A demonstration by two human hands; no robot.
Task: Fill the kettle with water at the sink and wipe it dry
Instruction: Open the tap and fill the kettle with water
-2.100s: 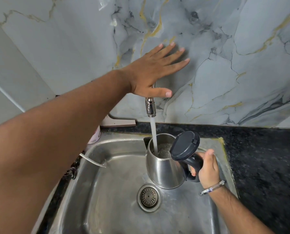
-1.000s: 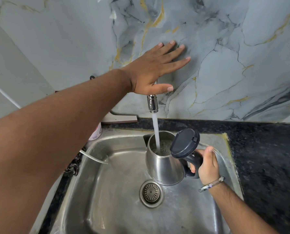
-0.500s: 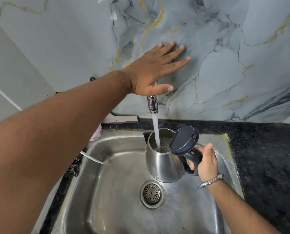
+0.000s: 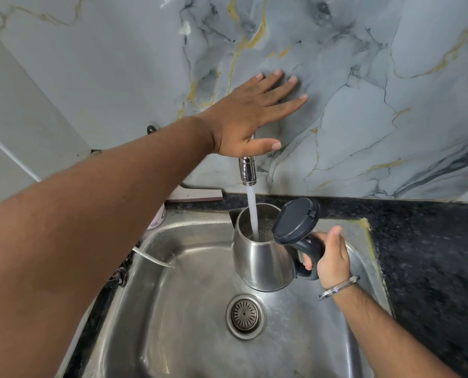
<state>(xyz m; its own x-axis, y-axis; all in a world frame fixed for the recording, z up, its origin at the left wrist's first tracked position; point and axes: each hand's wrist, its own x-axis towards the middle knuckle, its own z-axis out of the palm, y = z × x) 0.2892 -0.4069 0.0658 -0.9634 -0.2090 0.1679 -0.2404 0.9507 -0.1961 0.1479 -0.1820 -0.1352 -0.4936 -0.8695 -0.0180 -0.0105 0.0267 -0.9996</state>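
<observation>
A steel kettle (image 4: 260, 260) with a black handle hangs over the steel sink (image 4: 189, 336), its dark lid (image 4: 295, 221) flipped open. My right hand (image 4: 332, 261) grips the handle. Water streams from the chrome tap spout (image 4: 247, 170) straight into the kettle's mouth. My left hand (image 4: 250, 115) is stretched out flat above the spout, fingers spread against the marble wall, palm over the tap's top, which it hides.
The drain (image 4: 245, 315) lies below the kettle. A black speckled counter (image 4: 432, 255) runs to the right and behind the sink. A thin white hose (image 4: 154, 259) pokes over the sink's left rim. A pale container (image 4: 158, 216) stands at the back left.
The kettle has risen slightly toward the spout and the water keeps running into it. My left hand has stayed on top of the tap.
</observation>
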